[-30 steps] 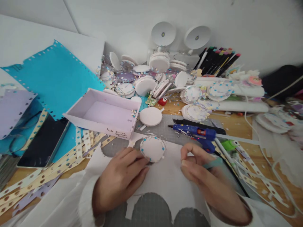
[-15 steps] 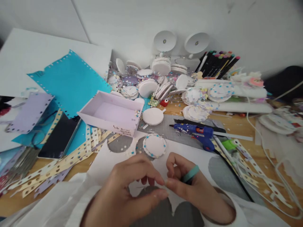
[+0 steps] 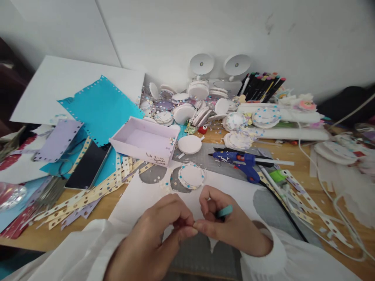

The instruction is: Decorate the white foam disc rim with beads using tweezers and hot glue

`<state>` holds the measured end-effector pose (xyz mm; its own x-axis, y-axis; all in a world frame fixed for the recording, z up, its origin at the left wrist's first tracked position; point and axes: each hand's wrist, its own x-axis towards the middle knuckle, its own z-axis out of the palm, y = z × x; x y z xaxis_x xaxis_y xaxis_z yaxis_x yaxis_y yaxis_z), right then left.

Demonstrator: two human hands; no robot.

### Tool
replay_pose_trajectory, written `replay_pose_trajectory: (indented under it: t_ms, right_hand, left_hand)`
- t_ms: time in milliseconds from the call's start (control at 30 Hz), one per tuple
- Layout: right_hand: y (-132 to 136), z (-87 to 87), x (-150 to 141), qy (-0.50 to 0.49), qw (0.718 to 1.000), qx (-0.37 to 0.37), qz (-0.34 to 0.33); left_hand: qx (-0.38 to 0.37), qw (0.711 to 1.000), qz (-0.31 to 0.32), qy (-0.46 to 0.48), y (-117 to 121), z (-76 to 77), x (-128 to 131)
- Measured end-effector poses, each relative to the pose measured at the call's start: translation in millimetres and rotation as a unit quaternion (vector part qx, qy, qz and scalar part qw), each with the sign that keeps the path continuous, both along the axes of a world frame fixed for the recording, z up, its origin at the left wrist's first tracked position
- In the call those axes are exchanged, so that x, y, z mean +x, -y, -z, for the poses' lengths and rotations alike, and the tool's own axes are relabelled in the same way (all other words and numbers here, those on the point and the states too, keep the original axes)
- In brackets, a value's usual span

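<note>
My left hand (image 3: 158, 230) and my right hand (image 3: 225, 224) meet fingertip to fingertip low in the middle, both pinched together over a white sheet (image 3: 140, 195) with round holes cut in it. My right hand also grips a teal-handled tool (image 3: 224, 211); what the left fingers pinch is too small to make out. Just beyond the hands lies a white foam disc (image 3: 191, 175) edged with blue confetti. A blue glue gun (image 3: 237, 159) rests to its right.
A lilac open box (image 3: 145, 141) stands left of centre, with a turquoise punched sheet (image 3: 101, 107), a phone (image 3: 88, 166) and punched paper strips (image 3: 88, 195) beside it. Piles of white discs (image 3: 187, 105), markers (image 3: 260, 86) and white cables (image 3: 336, 195) crowd the back and right.
My left hand left the confetti disc and both hands drew back toward me, meeting in a pinch. The view tilted up, showing more wall and table on the left.
</note>
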<state>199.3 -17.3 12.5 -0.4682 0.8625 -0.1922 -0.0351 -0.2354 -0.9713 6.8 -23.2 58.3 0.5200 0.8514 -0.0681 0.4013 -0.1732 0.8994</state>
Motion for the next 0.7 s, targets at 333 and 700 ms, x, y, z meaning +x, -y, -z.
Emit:
replay_pose_trajectory:
  t_ms: [333,700]
  right_hand:
    - [0,-2.6,-4,0.043,0.995,0.042,-0.076]
    - [-13,3.3,23,0.281,0.858,0.404,0.148]
  left_hand:
    - [0.128,0.985,0.077,-0.085,8,-9.6,-10]
    - [0.168,0.960,-0.123,-0.186,14,-5.6,-89]
